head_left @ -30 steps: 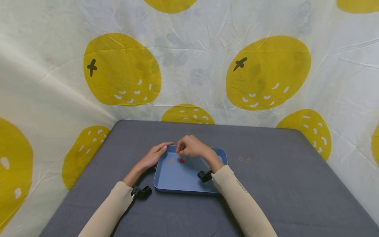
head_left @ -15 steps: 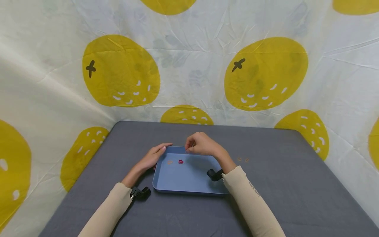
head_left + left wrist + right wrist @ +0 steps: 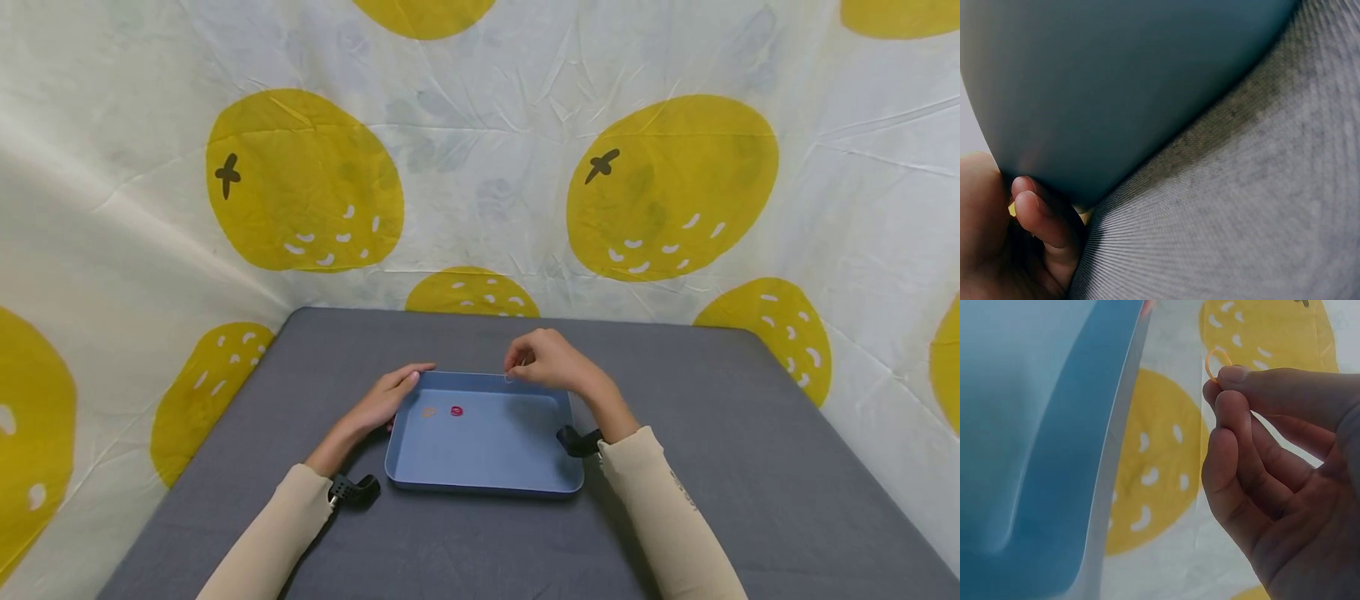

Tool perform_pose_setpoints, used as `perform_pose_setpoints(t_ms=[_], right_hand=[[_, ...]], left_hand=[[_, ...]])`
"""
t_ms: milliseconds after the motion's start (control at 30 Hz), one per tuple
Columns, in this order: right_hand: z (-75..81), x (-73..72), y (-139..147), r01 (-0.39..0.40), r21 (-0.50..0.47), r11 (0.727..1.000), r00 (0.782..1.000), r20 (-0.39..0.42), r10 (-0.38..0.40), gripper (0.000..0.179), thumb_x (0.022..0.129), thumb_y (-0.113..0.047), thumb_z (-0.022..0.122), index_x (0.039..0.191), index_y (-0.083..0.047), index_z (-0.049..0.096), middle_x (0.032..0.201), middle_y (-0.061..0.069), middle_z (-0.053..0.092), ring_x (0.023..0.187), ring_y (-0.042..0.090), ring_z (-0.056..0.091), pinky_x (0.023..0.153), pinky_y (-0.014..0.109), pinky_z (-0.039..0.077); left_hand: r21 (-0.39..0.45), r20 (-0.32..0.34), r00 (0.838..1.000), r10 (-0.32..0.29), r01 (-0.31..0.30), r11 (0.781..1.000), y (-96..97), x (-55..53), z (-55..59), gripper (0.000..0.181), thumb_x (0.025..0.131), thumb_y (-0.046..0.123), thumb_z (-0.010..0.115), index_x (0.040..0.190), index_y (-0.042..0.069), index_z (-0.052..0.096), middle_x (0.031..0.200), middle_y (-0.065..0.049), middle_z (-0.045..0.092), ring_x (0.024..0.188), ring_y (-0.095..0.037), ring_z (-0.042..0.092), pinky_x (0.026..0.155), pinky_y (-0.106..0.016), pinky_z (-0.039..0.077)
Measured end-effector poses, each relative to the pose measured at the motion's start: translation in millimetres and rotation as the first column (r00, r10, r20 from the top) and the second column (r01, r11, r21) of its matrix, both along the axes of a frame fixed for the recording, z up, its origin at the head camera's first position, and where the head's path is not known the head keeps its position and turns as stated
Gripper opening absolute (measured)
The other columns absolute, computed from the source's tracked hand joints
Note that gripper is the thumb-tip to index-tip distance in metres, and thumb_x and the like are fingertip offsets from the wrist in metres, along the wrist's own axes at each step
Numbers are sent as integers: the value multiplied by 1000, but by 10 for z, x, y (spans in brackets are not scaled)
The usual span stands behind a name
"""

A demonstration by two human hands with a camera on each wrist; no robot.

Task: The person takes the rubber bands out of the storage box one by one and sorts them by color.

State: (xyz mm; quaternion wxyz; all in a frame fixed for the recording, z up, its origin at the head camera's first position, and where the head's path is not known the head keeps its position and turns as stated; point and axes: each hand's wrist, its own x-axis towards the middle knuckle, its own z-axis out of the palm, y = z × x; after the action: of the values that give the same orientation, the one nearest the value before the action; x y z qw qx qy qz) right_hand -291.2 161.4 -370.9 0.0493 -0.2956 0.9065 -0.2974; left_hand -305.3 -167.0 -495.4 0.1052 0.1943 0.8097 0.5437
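Note:
A shallow blue tray (image 3: 480, 454) lies on the grey table. My left hand (image 3: 384, 402) grips its back left corner, thumb along the rim and fingers outside; the left wrist view shows curled fingertips (image 3: 1035, 209) by the tray's outer wall. Over the tray's back edge, towards the right, my right hand (image 3: 551, 360) pinches a small yellow-orange rubber band (image 3: 1209, 362) between thumb and index finger, its loop sticking out past the fingertips. Inside the tray, near the back left, lie a red rubber band (image 3: 457, 411) and a tan one (image 3: 428, 412).
Grey cloth covers the table (image 3: 720, 467). Behind it hangs a white curtain (image 3: 487, 183) printed with large yellow fruit. A black wrist camera (image 3: 577, 442) on my right arm overhangs the tray's right side. The spot right of the tray is partly hidden by my forearm.
My right hand has risen from the tray's back left and moved right with the rubber band. My forearm now covers the two bands seen on the table. My left hand has stayed put.

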Motion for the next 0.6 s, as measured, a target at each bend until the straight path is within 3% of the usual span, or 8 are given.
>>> perform_pose_setpoints(t_ms=[600], right_hand=[[-116,118,754,125,-23,992,991,42,-124,6,93,-5,72,94,-6,78,90,11,77,74,17,68,68,30,54]], left_hand=[[-13,14,1000,13,-13,1000,-1,8,12,46,114,37,38,154,20,50,140,-23,60,38,-18,42,37,-33,41]])
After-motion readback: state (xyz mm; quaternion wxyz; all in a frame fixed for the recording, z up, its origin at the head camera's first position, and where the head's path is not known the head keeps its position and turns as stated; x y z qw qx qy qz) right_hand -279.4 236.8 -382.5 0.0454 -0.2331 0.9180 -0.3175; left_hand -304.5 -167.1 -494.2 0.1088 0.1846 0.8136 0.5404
